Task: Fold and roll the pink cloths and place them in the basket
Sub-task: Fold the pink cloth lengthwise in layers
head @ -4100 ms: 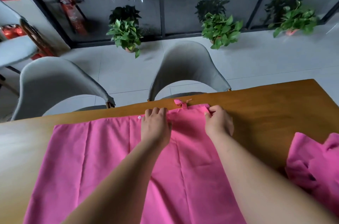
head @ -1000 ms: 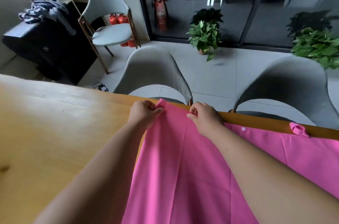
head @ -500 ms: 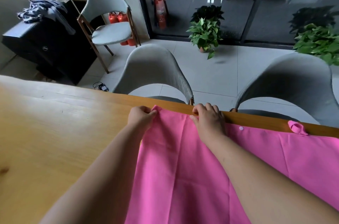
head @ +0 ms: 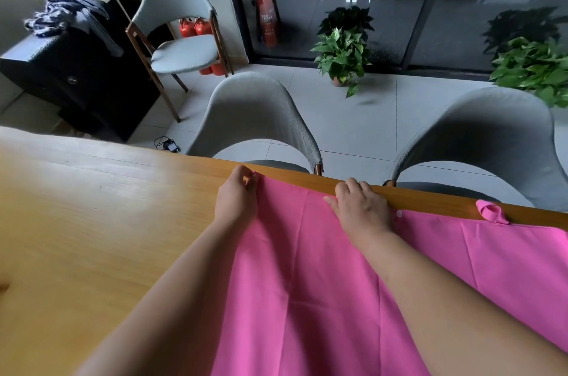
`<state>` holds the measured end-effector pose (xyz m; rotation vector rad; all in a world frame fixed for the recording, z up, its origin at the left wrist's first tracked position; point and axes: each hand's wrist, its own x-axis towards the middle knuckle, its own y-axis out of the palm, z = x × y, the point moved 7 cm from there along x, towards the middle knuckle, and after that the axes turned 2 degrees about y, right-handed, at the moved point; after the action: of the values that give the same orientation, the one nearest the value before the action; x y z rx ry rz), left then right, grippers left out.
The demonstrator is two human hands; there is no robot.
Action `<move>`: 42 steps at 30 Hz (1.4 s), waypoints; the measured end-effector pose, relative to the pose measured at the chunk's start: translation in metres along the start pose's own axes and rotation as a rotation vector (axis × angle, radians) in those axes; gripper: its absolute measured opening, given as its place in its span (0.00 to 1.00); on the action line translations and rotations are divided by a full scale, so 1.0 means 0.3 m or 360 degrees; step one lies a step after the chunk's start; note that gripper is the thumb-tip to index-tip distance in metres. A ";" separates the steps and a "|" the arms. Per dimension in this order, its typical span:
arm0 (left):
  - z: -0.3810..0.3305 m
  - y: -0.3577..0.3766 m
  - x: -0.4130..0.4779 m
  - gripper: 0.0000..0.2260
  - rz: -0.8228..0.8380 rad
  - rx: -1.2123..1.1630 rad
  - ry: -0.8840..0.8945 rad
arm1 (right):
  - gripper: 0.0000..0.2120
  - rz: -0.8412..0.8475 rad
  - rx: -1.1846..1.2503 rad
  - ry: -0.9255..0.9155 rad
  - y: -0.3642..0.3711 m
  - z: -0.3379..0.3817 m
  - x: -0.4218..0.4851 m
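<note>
— Item one?
— Pink cloth [head: 338, 283]: lay spread flat on the wooden table [head: 76, 222], filling the lower centre and lower right of the frame. Its far hem ran just short of the table's far edge.
— Fittings on it?
— A pink loop [head: 491, 212] at the hem, right of centre, and a white snap [head: 399, 214] just beside the right hand.
— Left hand [head: 236, 200]?
— At the cloth's far left corner, fingers curled, thumb and forefinger pinching that corner.
— Right hand [head: 362, 209]?
— Further right on the same hem. Fingers were bent over the edge and gripping it, with the thumb stretched leftward on the fabric. The fingertips were hidden behind the knuckles.
— Beyond the table?
— Two grey chairs [head: 255, 117] tucked in at upper centre and upper right. A third chair [head: 181, 25] stood at upper left, with red fire extinguishers [head: 196, 28] behind it. A potted plant [head: 341, 49] sat at upper centre.
</note>
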<state>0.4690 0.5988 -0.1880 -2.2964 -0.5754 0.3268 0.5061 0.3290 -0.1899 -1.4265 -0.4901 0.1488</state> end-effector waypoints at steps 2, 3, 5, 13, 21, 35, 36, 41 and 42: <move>-0.018 -0.014 -0.015 0.06 -0.0083 -0.0031 0.0064 | 0.19 -0.0087 0.0026 -0.0084 -0.011 -0.001 0.016; -0.026 -0.018 -0.023 0.07 -0.0114 -0.0032 0.0079 | 0.19 -0.0111 0.0019 -0.0113 -0.010 -0.004 0.026; -0.024 -0.014 -0.025 0.08 -0.0120 0.0032 0.0064 | 0.18 -0.0058 0.0018 -0.0123 -0.006 0.000 0.043; 0.004 -0.001 -0.020 0.14 0.0077 0.0400 -0.0081 | 0.16 0.0076 0.0171 0.0320 -0.038 -0.130 -0.004; -0.048 0.029 -0.120 0.31 0.0083 0.0660 0.0032 | 0.13 0.0445 0.0252 0.0279 -0.083 -0.246 -0.133; 0.016 0.036 -0.044 0.16 0.0169 0.0279 -0.0306 | 0.12 0.0761 0.0662 0.0556 -0.115 -0.359 -0.097; 0.019 0.032 -0.030 0.13 0.0184 0.0315 -0.0276 | 0.13 0.0835 0.0744 0.0541 -0.111 -0.383 -0.093; -0.003 0.007 0.013 0.11 0.0178 0.0365 -0.0120 | 0.10 0.0937 0.0651 0.0417 -0.112 -0.482 -0.078; -0.009 -0.001 0.019 0.10 0.0123 0.0345 -0.0086 | 0.10 0.0865 0.0635 0.0437 -0.116 -0.487 -0.075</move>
<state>0.4750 0.6002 -0.1864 -2.1089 -0.4552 0.4670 0.5393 0.1819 -0.1708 -1.1321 0.1599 0.4532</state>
